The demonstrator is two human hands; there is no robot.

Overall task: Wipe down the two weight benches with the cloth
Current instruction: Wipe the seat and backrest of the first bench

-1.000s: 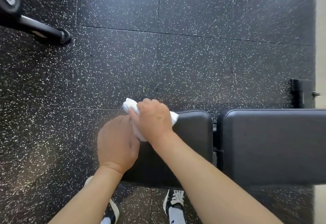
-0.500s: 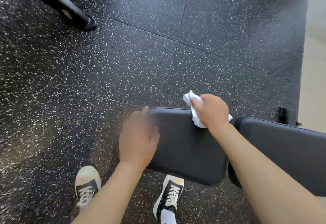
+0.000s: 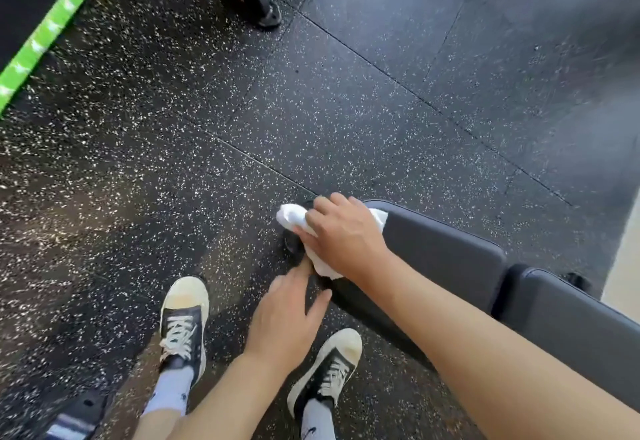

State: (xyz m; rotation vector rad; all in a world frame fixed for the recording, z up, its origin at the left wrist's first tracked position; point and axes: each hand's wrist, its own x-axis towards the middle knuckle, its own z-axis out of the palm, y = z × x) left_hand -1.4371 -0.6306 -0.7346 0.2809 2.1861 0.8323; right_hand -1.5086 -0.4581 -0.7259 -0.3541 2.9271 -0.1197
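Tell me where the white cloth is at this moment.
In the head view, right of centre, the crumpled white cloth lies under the right hand, which presses it on the near end of the black padded bench seat, just above the left hand.

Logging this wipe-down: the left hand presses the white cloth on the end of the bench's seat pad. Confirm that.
Not quite: the head view shows the right hand pressing the white cloth on the end of the seat pad. The left hand holds no cloth.
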